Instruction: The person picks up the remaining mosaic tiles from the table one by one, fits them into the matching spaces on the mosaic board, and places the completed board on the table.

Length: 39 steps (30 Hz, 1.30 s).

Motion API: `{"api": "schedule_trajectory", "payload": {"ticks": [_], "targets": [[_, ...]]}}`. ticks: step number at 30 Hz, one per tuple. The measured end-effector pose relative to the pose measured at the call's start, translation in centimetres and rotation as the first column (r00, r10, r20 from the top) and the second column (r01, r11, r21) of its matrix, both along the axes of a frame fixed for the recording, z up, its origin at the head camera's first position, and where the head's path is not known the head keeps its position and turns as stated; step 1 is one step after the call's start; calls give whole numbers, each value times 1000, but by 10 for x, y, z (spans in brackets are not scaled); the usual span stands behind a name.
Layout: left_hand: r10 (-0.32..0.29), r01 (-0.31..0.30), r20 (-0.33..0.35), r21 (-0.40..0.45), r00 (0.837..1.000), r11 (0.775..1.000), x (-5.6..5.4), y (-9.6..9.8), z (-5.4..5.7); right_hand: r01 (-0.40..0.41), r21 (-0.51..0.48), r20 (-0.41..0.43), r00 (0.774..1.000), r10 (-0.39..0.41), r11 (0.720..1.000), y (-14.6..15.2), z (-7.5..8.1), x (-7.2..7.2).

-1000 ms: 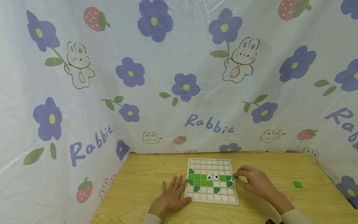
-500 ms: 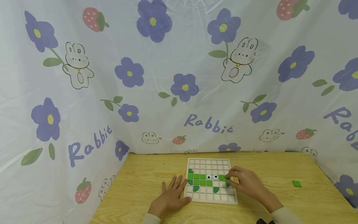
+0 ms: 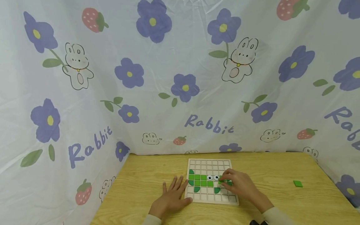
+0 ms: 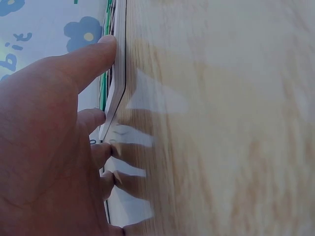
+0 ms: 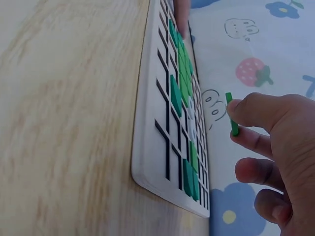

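Note:
A pale wooden grid board (image 3: 208,198) lies on the table, with green square and quarter-round tiles and two round eye tiles (image 3: 209,177) set in its cells. My left hand (image 3: 172,197) rests spread at the board's left edge, its thumb and fingertips against the rim, as the left wrist view (image 4: 54,128) also shows. Above the right half of the board, my right hand (image 3: 242,184) pinches a thin green tile (image 5: 232,114) between thumb and index finger. That tile is clear of the board in the right wrist view, and the hand covers some cells from the head camera.
One loose green tile (image 3: 297,183) lies on the wooden table (image 3: 267,209) to the right. A white curtain (image 3: 157,125) printed with flowers and rabbits hangs behind the table's back edge and along its left. A dark object (image 3: 258,222) shows at the bottom, by the right sleeve.
My right hand has carried the pinched green tile leftward, from the board's right edge to over the cells beside the eye tiles. My left hand has stayed in place.

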<state>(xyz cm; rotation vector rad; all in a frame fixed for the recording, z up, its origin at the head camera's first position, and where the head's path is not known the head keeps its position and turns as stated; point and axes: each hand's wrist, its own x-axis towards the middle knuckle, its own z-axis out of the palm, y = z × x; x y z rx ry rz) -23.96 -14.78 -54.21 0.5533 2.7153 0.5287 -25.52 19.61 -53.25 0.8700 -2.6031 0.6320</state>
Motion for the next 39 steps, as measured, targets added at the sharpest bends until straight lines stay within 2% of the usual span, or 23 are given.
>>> {"api": "schedule_trajectory", "payload": {"ticks": [5,11,17,23,29,39], "targets": [[4,-4,4,-1,1000,1000,0,0,0,30,18,42,999,-31,999,-6,-6,-3],[5,-5,-1,4,1000,1000,0,0,0,57,37,50,997,-58,998,-13,-14,-4],[8,-8,-7,9,1000,1000,1,0,0,60,58,40,997,-62,997,-17,-22,-8],[2,-2,-13,6,1000,1000,1,0,0,57,95,-3,998,-57,994,-21,-29,-9],[2,-2,-7,15,1000,1000,1,0,-1,46,128,-45,998,-40,991,-22,-27,-9],[2,-2,-1,20,1000,1000,1,-1,0,30,135,9,999,-31,990,-21,-24,-8]]}}
